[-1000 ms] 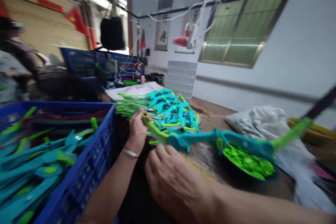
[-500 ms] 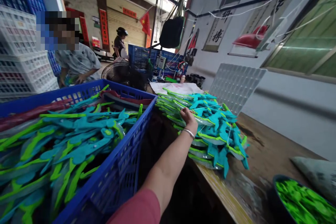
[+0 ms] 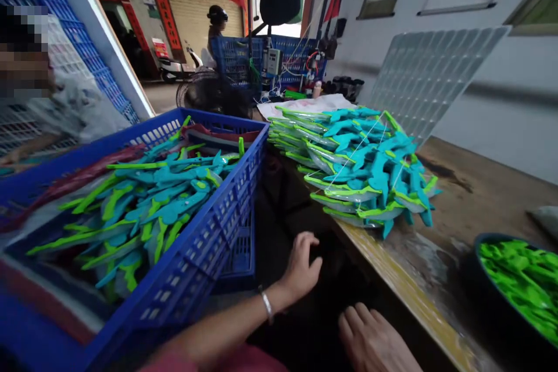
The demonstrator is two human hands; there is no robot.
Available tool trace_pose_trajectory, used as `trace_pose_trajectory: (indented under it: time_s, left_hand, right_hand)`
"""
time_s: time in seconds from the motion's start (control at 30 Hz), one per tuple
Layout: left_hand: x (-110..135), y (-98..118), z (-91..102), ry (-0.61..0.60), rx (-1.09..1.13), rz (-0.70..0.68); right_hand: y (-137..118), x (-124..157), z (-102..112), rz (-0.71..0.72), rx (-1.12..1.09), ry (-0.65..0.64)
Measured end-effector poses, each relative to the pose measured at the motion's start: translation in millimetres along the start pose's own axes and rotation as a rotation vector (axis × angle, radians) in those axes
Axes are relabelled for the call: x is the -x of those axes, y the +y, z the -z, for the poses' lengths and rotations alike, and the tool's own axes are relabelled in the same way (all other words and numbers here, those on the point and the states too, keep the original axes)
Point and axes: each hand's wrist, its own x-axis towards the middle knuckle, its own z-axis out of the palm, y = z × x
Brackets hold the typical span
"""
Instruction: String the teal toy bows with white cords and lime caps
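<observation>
My left hand [image 3: 303,264], with a silver bangle at the wrist, is held over the dark gap between the blue crate and the table. Its thumb and fingers are apart, with nothing between them. Lower right, beside the table edge, my right hand [image 3: 375,340] shows its back; its fingers are loosely bent and no object shows in them. On the table lies a stacked pile of teal and lime-green plastic pieces with clear parts [image 3: 361,157], with thin white strings across it. Similar loose pieces [image 3: 174,197] fill part of the crate [image 3: 204,238].
A dark tub [image 3: 482,267] of lime-green parts [image 3: 523,279] sits on the table [image 3: 457,186] at right. A fan [image 3: 213,96] stands behind the crate. A translucent ribbed panel [image 3: 431,75] leans on the wall. Another person [image 3: 65,99] is at far left, another further back.
My left hand has left the pile on the table and drawn back toward me, fingers apart. My right hand has come into view. The view has tilted down.
</observation>
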Motion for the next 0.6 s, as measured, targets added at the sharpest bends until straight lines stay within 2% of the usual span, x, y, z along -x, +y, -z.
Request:
trace_pose_trajectory:
  time_s: [0.07,0.1,0.17,0.23,0.27,0.33,0.37,0.4,0.43,0.5,0.57,0.6]
  left_hand:
    - [48,-5,24.6,-0.194,-0.082,0.049]
    - [67,-1,40.0,-0.278,-0.117,0.068]
    - [95,20,77.0,-0.375,-0.182,0.103]
    - [112,53,121.1,-0.325,-0.263,0.119]
    - [117,70,145.7,-0.246,-0.353,0.045]
    - [128,98,198.9,0.009,-0.644,-0.177]
    - [135,108,226.7,0.110,-0.792,-0.240]
    - [144,115,254.3,0.127,-0.906,-0.274]
    - [154,119,280.8,0.095,-0.999,-0.258]
    - [175,118,326.6,-0.050,-1.101,-0.172]
    - [191,112,358.4,-0.179,-1.142,-0.080]
    - [195,108,368.6,-0.192,-1.147,-0.062]
  right_hand:
    - [-3,-3,0,0.003,-0.007,-0.025]
    - [-5,-3,-3,0.001,-0.015,-0.031]
    - [-8,1,-14,-0.007,-0.045,-0.039]
    - [-12,8,-32,0.007,-0.094,-0.039]
    - [-14,11,-42,0.017,-0.108,-0.045]
    - [-20,12,-64,0.052,-0.132,-0.073]
    - [-23,8,-73,0.067,-0.154,-0.091]
    - [-28,1,-81,0.071,-0.192,-0.113]
    - [-33,-9,-86,0.063,-0.252,-0.144]
    - [-45,-39,-91,0.022,-0.442,-0.219]
    - [-59,-78,-90,-0.036,-0.673,-0.276]
    - [-67,-99,-89,-0.063,-0.793,-0.273]
